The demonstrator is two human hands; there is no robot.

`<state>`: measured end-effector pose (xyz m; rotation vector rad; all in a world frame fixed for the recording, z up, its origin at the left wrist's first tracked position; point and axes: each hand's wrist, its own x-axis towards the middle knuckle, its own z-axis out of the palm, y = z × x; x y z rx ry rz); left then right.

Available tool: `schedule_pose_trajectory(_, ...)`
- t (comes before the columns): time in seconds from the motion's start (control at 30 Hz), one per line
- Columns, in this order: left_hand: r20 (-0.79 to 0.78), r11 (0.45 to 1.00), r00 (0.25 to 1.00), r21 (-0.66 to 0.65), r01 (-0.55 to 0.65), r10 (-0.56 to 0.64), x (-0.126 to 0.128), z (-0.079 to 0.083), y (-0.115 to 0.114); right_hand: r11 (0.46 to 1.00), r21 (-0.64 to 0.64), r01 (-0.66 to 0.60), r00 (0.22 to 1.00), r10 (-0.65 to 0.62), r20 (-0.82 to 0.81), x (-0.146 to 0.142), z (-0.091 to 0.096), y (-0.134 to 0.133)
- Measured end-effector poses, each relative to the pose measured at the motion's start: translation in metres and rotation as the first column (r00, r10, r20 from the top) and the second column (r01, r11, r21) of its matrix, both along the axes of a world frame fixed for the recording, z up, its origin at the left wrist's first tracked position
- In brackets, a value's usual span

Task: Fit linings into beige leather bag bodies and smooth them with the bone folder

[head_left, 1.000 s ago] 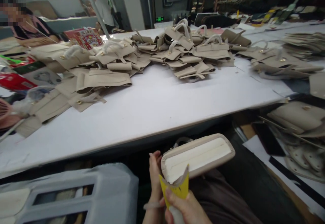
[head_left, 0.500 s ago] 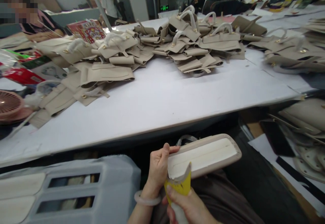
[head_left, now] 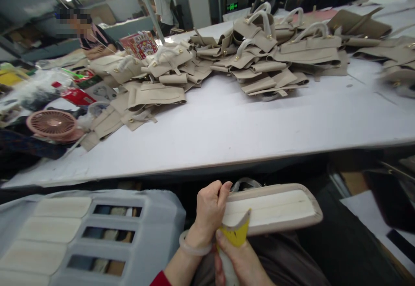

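A beige handbag (head_left: pixel 317 210) lies tilted over my lap, its long pale base panel (head_left: pixel 279 206) facing up towards me. At the bag's near left end my left hand (head_left: pixel 210 206) is closed, thumb raised; its fingertips are hidden from this side. In my right hand (head_left: pixel 241 258) is a scraper (head_left: pixel 239 233) with a yellow, curved blade and a whitish handle. Its blade lies against or just over the left part of the panel; I cannot tell whether it touches. Part of a wrapped bag handle (head_left: pixel 247 183) shows behind the bag.
A long white table (head_left: pixel 207 135) runs in front of me, with heaps of beige bag pieces (head_left: pixel 168 96) and a pink fan (head_left: pixel 55 124). Left of my lap, a grey plastic crate (head_left: pixel 158 225) carries several pale strips (head_left: pixel 48 230). Another person (head_left: pixel 97 39) sits across the table.
My view has swung left, so the table and crate sit further right in the picture. The left hand's outstretched finger is now curled in. The scraper stays in the right hand, near the panel.
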<state>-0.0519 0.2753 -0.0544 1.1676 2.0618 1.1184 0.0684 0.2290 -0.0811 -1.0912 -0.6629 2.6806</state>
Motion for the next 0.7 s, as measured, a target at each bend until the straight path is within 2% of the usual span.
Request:
schedule_pose_trajectory(0.07, -0.055, 0.999, 0.998, -0.004, -0.033, 0.033, 0.003, 0.003, 0.004, 1.000, -0.011, -0.007, 1.000, 0.008, 0.012, 0.000, 0.000, 0.000)
schedule_pose_trajectory(0.17, -0.043, 0.997, 0.996, 0.004, -0.075, 0.075, 0.004, 0.004, 0.008, 1.000, -0.015, 0.001, 1.000, -0.001, 0.019, 0.004, 0.003, -0.002)
schedule_pose_trajectory(0.23, 0.032, 0.996, 0.995, 0.014, -0.092, 0.091, 0.002, 0.003, 0.008, 1.000, 0.003, -0.029, 1.000, 0.029, 0.003, 0.012, 0.011, -0.002)
schedule_pose_trajectory(0.3, 0.163, 0.995, 0.983, 0.030, -0.093, 0.087, -0.002, 0.001, 0.003, 0.992, 0.054, -0.117, 0.993, 0.117, -0.003, 0.025, 0.027, 0.007)
schedule_pose_trajectory(0.4, 0.383, 0.992, 0.921, 0.071, -0.101, 0.066, -0.006, -0.002, -0.017, 0.970, 0.126, -0.205, 0.979, 0.201, 0.045, 0.051, 0.058, 0.050)
schedule_pose_trajectory(0.47, 0.512, 0.988, 0.858, 0.105, -0.110, 0.041, -0.006, -0.005, -0.038, 0.967, 0.227, -0.116, 0.991, 0.096, 0.098, 0.063, 0.077, 0.101)
schedule_pose_trajectory(0.5, 0.566, 0.987, 0.824, 0.118, -0.111, 0.025, -0.003, -0.005, -0.049, 0.940, 0.332, -0.080, 0.991, 0.040, 0.125, 0.067, 0.084, 0.131)
schedule_pose_trajectory(0.53, 0.590, 0.988, 0.808, 0.122, -0.092, 0.003, 0.001, -0.006, -0.059, 0.884, 0.463, -0.070, 0.985, -0.013, 0.174, 0.068, 0.090, 0.161)
schedule_pose_trajectory(0.57, 0.583, 0.994, 0.812, 0.091, -0.056, -0.008, 0.006, -0.006, -0.068, 0.774, 0.624, -0.107, 0.967, -0.066, 0.247, 0.068, 0.094, 0.190)
schedule_pose_trajectory(0.6, 0.543, 0.996, 0.839, 0.063, -0.056, 0.013, 0.012, -0.006, -0.075, 0.601, 0.779, -0.181, 0.934, -0.143, 0.327, 0.068, 0.098, 0.217)
schedule_pose_trajectory(0.63, 0.492, 0.995, 0.867, 0.025, -0.096, 0.072, 0.017, -0.006, -0.078, 0.515, 0.833, -0.202, 0.908, -0.221, 0.356, 0.067, 0.100, 0.241)
schedule_pose_trajectory(0.7, 0.402, 0.975, 0.889, -0.070, -0.210, 0.220, 0.027, -0.008, -0.071, 0.390, 0.885, -0.255, 0.852, -0.343, 0.396, 0.068, 0.101, 0.278)
